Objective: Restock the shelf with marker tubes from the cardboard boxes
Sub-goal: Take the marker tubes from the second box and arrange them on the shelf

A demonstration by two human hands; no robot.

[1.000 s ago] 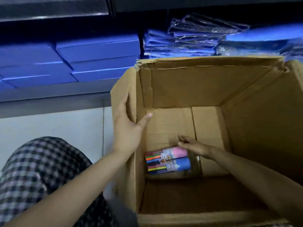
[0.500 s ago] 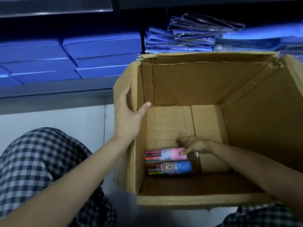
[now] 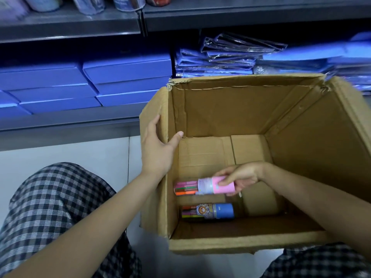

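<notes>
The pink marker tube (image 3: 215, 185) is in the right hand (image 3: 240, 176), its grip pinching the cap end inside the cardboard box (image 3: 261, 109). 1 blue tube (image 3: 208, 211) lies below. The left hand (image 3: 156, 151) clasps the box's wall. Next, I'd guess: lift clear, up to the shelf (image 3: 70, 27).

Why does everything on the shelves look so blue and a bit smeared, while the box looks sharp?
Head view: a strong blue cast washes the stacked flat boxes and the plastic-wrapped packs; the top shelf items are blurred; the wide lens bends the cardboard box walls outward. Inside, the pink marker tube and the blue marker tube stay sharp, though the near floor lies in shadow.
</notes>
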